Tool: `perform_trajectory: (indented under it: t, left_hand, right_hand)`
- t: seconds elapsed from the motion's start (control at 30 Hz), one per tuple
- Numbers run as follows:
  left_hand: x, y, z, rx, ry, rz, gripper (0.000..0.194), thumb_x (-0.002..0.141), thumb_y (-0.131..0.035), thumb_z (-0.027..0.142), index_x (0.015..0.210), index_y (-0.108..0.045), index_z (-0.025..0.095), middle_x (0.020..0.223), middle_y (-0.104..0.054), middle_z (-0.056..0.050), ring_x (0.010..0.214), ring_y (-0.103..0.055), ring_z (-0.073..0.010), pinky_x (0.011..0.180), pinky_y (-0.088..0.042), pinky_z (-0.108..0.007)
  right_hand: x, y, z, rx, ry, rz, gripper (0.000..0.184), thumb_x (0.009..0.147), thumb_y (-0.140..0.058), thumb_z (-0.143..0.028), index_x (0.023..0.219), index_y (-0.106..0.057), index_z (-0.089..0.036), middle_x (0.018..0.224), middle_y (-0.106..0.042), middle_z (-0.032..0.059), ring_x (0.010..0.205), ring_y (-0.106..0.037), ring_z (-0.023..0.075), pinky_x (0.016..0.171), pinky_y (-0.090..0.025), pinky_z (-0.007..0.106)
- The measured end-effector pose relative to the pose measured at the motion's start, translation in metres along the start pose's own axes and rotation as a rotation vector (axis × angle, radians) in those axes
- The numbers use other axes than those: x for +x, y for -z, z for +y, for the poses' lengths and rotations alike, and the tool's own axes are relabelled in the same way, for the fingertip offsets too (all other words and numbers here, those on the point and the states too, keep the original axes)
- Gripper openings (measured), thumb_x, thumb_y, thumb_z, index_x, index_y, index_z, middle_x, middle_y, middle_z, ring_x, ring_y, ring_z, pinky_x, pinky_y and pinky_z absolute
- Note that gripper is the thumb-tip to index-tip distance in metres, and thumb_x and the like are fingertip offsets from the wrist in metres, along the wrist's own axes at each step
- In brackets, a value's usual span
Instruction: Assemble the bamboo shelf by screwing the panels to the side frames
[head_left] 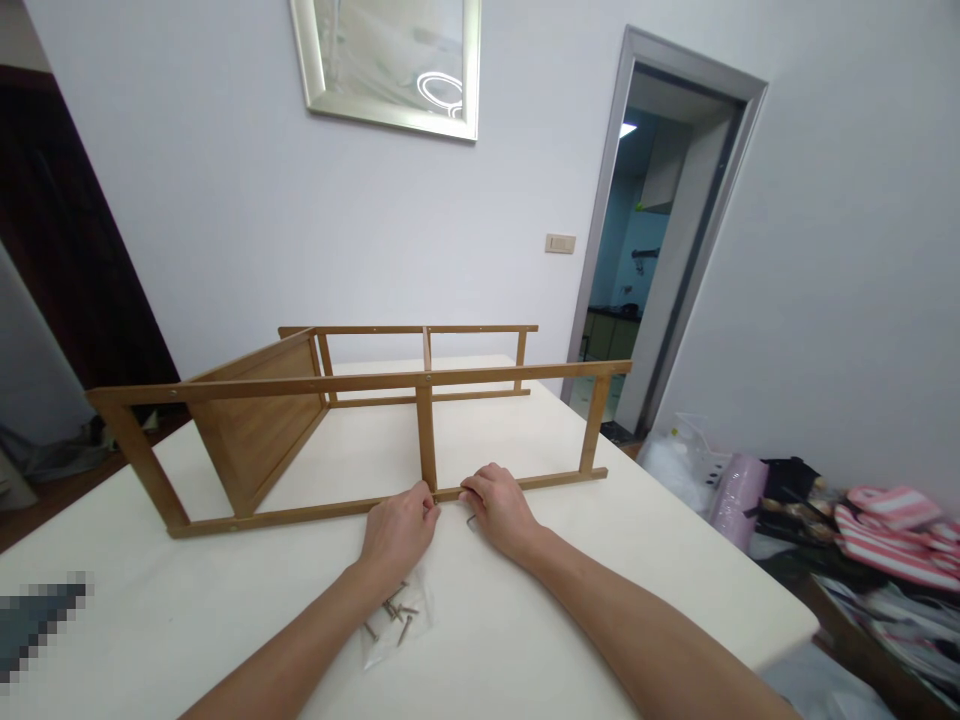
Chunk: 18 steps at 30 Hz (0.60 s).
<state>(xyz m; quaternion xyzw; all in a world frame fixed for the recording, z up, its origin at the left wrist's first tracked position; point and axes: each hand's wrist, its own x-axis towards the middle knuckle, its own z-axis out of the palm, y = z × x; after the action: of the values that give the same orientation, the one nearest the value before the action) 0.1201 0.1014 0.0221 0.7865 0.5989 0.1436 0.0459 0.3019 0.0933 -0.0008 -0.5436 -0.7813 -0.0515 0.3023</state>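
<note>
A wooden frame (425, 435) with two ladder-like sides lies on its side on the white table. My left hand (401, 528) is closed in a pinch at the near lower rail, beside the foot of the middle crossbar. A small screw (437, 504) shows at its fingertips, mostly hidden. Just to the right, my right hand (499, 508) rests its curled fingers against the same rail. Under them the bent end of a thin hex key (471, 520) sticks out. A clear plastic bag (379, 655) with several screws (405, 630) lies below my left wrist.
A wooden panel (262, 425) joins both frame sides at the left. A pixelated dark object (37, 625) is at the table's left edge. Bags, a pink roll (739, 500) and striped cloth (892, 535) are piled right of the table (675, 600). A doorway stands behind.
</note>
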Motion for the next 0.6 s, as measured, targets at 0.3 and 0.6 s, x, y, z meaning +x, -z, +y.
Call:
perform_trajectory:
  t: [0.3,0.6]
  left_hand:
    - [-0.0038,0.0009,0.0024,0.111,-0.076,-0.004,0.033,0.094,-0.042,0.046,0.093,-0.062,0.020,0.086,-0.073,-0.007,0.082,-0.069,-0.0239,0.068,-0.041,-0.030]
    - [-0.0016,-0.0005,0.0009,0.187,-0.235,0.032,0.020,0.094,-0.039,0.025,0.098,-0.058,0.019,0.095,-0.072,-0.009,0.082,-0.069,-0.0230,0.066,-0.044,-0.030]
  right_hand:
    - [-0.0001,0.0010,0.0000,0.018,-0.002,0.002,0.012,0.091,-0.058,-0.020,0.093,-0.070,-0.018,0.086,-0.065,0.0056,0.085,-0.055,0.0177,0.078,-0.041,0.030]
    - [0.0003,-0.0007,0.0013,0.007,-0.003,-0.002,0.011,0.091,-0.058,-0.020,0.092,-0.069,-0.018,0.086,-0.065,0.0055,0.085,-0.054,0.0174,0.078,-0.040,0.030]
